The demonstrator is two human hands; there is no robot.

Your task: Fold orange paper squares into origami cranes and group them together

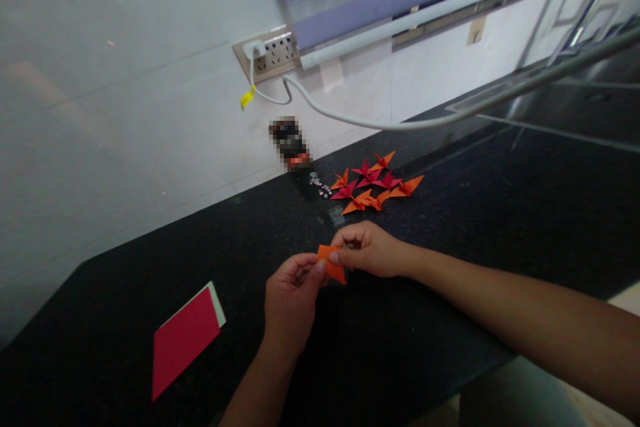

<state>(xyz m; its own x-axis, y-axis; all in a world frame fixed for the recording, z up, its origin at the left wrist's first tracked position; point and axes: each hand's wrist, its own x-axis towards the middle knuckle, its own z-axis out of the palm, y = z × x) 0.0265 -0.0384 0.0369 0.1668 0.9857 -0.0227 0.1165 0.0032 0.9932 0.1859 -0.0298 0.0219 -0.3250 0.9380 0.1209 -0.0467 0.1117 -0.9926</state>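
Between my two hands is a small folded piece of orange paper (pixel 333 268), held a little above the dark counter. My left hand (pixel 294 293) pinches its left edge between thumb and fingers. My right hand (pixel 373 250) pinches its upper right part, the thumb lying on top. Some of the fingertips behind the paper are hidden. Just beyond my hands, several folded paper cranes (pixel 369 177) in orange and red sit in a cluster on the counter.
A stack of red paper (pixel 185 340) with a pale sheet beneath lies at left. A blurred-out object (pixel 291 143) leans by the wall, near a small beaded item (pixel 321 187). A white cable (pixel 370 123) runs from the wall socket (pixel 273 53) across to the right, above the black counter (pixel 400 347).
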